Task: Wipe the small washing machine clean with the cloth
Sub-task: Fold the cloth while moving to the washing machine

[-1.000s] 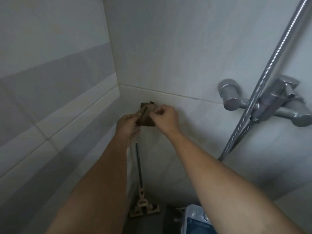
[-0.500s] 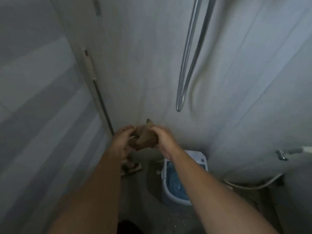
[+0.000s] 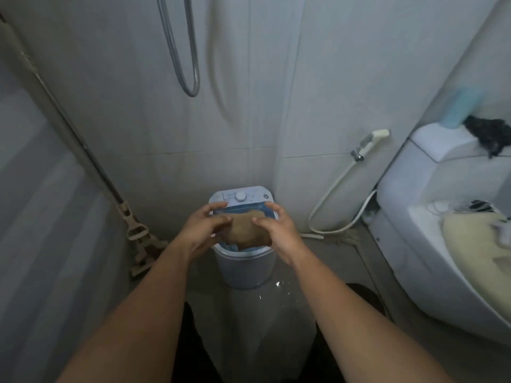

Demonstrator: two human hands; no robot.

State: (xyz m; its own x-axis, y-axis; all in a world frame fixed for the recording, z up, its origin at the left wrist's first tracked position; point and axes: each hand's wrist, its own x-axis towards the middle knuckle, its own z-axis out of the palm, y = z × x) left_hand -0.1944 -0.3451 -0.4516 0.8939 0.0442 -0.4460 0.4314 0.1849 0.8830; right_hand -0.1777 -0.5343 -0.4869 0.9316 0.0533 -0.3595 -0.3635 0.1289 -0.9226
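A small white washing machine with a blue lid and a round dial stands on the floor against the back wall. A brown cloth is held above its lid between both hands. My left hand grips the cloth's left side with curled fingers. My right hand grips its right side, thumb on top. The cloth and hands hide most of the lid.
A mop leans in the left corner. A shower hose hangs on the back wall. A bidet sprayer with its hose hangs at right, beside a white toilet. The floor before the machine is wet.
My view has tilted down from the wall tiles and tap to the floor. Both hands came down with the cloth from the wall to just above the washing machine.
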